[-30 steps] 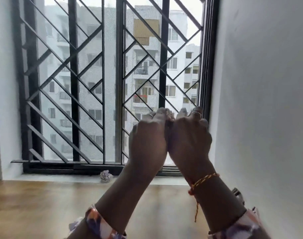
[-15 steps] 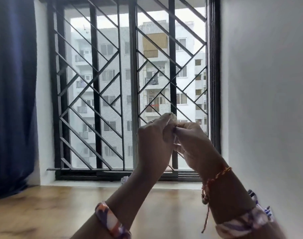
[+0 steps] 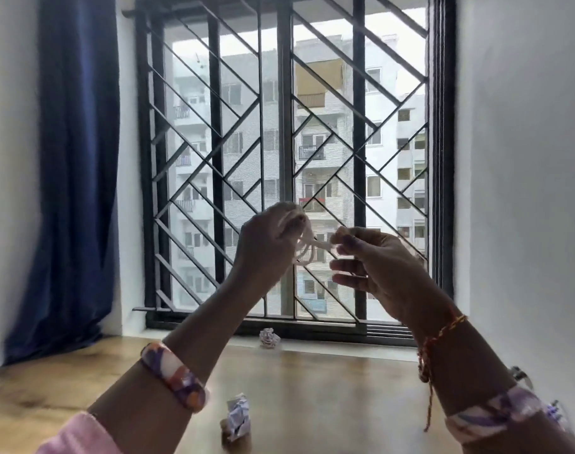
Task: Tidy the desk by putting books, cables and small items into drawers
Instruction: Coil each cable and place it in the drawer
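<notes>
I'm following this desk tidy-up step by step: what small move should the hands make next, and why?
Probably finish winding the white cable into a tight coil. The left hand grips a few loose loops and the right hand pinches the free end, both raised in front of the window, so it isn't bundled yet.

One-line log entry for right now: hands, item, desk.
left hand: grips coiled white cable | right hand: pinches cable end | both raised above desk | crumpled paper on desk
</notes>
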Available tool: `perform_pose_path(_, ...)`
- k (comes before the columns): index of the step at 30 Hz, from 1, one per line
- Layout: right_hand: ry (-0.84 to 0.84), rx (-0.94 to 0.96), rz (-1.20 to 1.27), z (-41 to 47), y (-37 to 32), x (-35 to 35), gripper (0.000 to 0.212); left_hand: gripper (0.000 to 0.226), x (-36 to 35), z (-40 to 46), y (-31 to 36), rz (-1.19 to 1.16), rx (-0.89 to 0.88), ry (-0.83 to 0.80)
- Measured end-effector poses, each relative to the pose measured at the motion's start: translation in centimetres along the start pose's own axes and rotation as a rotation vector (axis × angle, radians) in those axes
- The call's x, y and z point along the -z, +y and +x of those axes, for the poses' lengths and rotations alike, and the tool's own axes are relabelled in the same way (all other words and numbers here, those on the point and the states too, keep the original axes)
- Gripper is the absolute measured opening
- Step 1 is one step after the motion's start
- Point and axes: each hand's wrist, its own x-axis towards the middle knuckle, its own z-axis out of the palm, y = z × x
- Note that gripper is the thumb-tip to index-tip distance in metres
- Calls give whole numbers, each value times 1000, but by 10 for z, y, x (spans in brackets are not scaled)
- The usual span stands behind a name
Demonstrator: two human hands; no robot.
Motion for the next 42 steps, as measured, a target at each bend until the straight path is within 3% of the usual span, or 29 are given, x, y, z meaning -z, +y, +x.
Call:
perform_pose_path(4, -238, -30, 178, 1, 12, -30, 29, 16, 26, -13, -14, -253, 242, -40)
perform_pose_path(7, -318, 20, 97, 1, 27, -58, 31, 24, 40, -22, -22, -342, 387, -4)
perform_pose_path(10, -335, -32, 122, 4, 46, -80, 27, 33, 67, -32, -37, -348, 565, -68)
perform_pose_path(15, -458, -168, 86, 0, 89, -119, 28, 18, 133, -64, -68, -338, 787, -306)
perform_pose_path(17, -559, -226, 58, -4, 106, -139, 25, 34, 157, -82, -82, -296, 830, -322)
perform_pose_path(20, -706, -344, 19, -15, 142, -178, 19, 35, 190, -122, -113, -255, 927, -270)
perform_pose_path(24, -815, -489, -51, -37, 199, -226, 15, 13, 223, -190, -162, -275, 1095, -130)
perform_pose_path(29, -833, -662, -153, -64, 271, -264, 11, 35, 259, -280, -228, -165, 1306, 123)
perform_pose_path(31, -755, -603, -320, -72, 306, -272, 11, 29, 267, -311, -256, -102, 1374, 254)
perform_pose_path(35, -648, -177, -854, -80, 369, -280, 7, 18, 264, -358, -317, 45, 1513, 464)
perform_pose_path(39, -605, 118, -1128, -84, 390, -288, 13, 13, 247, -377, -366, 245, 1611, 502)
perform_pose_path(40, -593, 149, -1147, -84, 392, -290, 14, 8, 244, -377, -372, 303, 1635, 493)
perform_pose_path(42, -575, 181, -1136, -84, 393, -291, 14, 19, 238, -377, -382, 352, 1654, 456)
